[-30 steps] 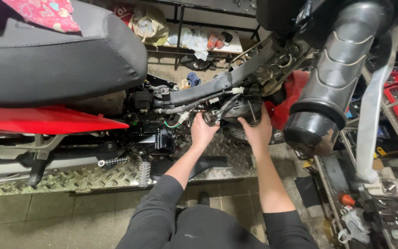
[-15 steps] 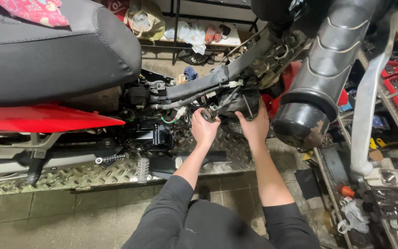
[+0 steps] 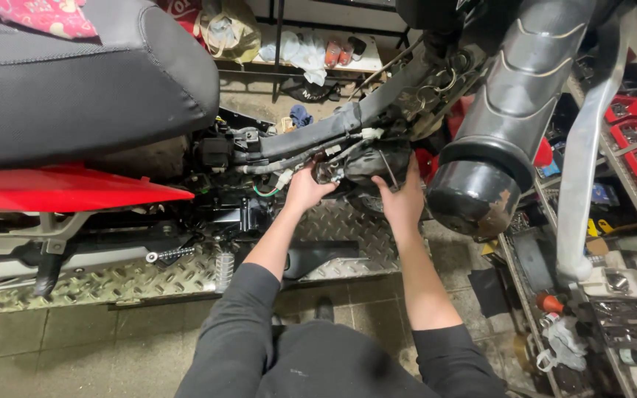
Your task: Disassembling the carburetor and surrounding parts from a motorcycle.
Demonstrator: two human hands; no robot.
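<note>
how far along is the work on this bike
Looks done: the bike's middle is bare, with frame tube and wiring in the open; no side panels show there. In hand: the left hand and right hand both grip a dark part under the tube. Left: the part is not clearly seated or free, and a white connector dangles near the left hand.

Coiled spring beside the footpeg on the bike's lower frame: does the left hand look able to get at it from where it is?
Probably yes. The left hand is up on the black part, but the spring lies exposed below, nothing covering it.
</note>
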